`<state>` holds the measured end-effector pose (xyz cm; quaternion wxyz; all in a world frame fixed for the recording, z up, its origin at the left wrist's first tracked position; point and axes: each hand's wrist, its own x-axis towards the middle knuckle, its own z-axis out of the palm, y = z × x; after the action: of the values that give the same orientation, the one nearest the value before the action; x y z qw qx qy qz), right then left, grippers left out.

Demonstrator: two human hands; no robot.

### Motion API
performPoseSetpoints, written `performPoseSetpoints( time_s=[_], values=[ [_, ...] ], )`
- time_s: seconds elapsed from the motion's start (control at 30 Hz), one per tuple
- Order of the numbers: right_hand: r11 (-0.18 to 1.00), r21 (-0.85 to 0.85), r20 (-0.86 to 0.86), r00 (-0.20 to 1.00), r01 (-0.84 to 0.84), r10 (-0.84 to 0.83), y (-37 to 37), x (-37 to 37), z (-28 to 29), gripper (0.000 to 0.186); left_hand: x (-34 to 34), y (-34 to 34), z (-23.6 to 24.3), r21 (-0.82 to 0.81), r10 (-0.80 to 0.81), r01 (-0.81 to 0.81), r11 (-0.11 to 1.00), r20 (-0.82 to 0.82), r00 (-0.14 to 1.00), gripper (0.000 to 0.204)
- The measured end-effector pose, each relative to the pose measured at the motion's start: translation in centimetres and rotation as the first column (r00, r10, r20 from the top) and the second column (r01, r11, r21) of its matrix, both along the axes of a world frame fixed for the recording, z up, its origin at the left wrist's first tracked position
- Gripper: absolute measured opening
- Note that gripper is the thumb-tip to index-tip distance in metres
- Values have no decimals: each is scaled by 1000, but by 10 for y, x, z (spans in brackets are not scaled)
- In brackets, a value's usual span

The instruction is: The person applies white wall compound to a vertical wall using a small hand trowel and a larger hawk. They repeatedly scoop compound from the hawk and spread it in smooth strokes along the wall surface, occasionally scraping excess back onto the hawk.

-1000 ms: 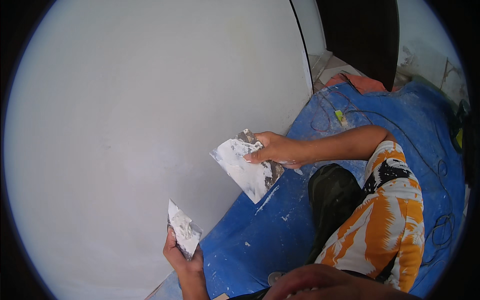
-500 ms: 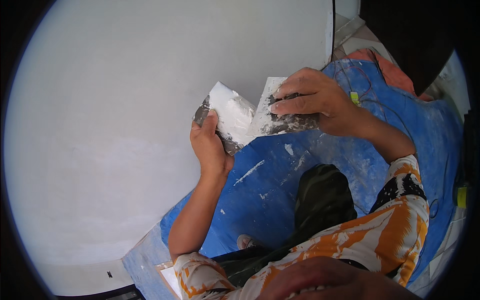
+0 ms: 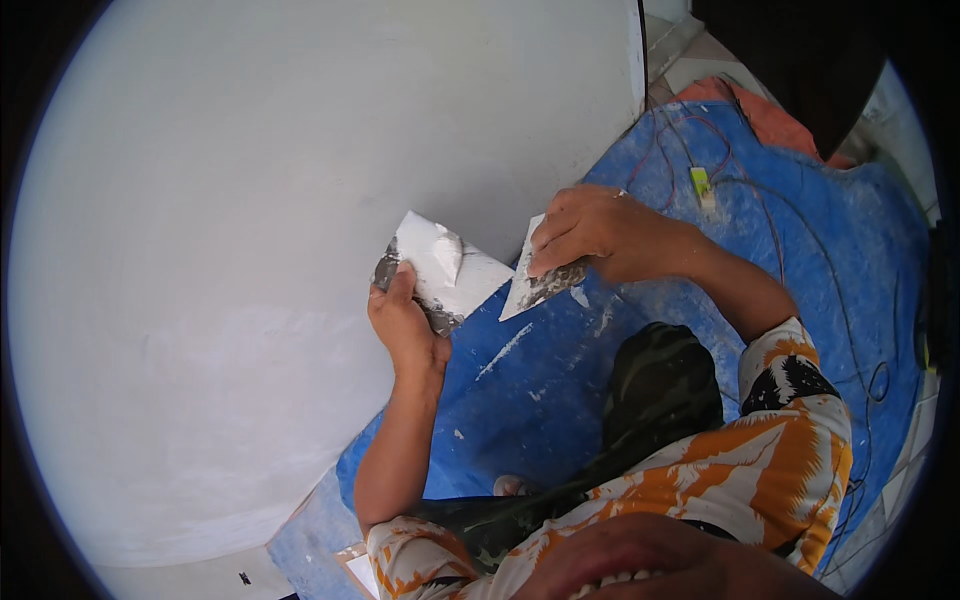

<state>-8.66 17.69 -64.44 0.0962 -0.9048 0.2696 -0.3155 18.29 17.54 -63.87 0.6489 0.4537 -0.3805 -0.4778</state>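
Observation:
My left hand (image 3: pixel 405 325) grips a wide putty knife (image 3: pixel 478 288) by its dark, crusted end, thumb on top. A ridge of white putty (image 3: pixel 447 258) lies on that blade, and smears cover the rest. In my right hand (image 3: pixel 610 235) is a second putty knife (image 3: pixel 521 285), its pale blade pointing down and left, with my fingers pressed over its stained back. The corner of the left blade comes right up to the edge of the right one; whether they touch I cannot tell.
A large white wall (image 3: pixel 230 250) fills the left side. Blue sheeting (image 3: pixel 530 420) with white splashes covers the floor. Thin cables (image 3: pixel 825 255) run over it at the right, near a yellow-green connector (image 3: pixel 700 182). An orange-red cloth (image 3: pixel 790 125) lies at the far right.
Both hands have come down a little, and the right blade has drawn back from across the left one. The putty on the left blade now forms a narrower ridge.

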Motion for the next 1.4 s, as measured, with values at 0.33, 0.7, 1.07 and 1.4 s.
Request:
performPoseSetpoints(
  time_s=[0.33,0.7,1.07,1.4],
  values=[
    [586,768,599,-35,-259,-800,-167,-43,-52,28,66,94,-18,132,59,-45,990,-101,993,33],
    [555,812,576,95,-179,-812,-216,-89,30,37,62,109,33,93,93,-77,993,-184,979,30],
    [567,824,561,-127,-17,-818,-294,-112,122,28,73,101,30,86,36,-21,996,-177,983,30],
    [719,289,683,390,632,-617,-228,-48,423,31,66,93,19,36,117,-117,992,-2,993,25]
  ],
)
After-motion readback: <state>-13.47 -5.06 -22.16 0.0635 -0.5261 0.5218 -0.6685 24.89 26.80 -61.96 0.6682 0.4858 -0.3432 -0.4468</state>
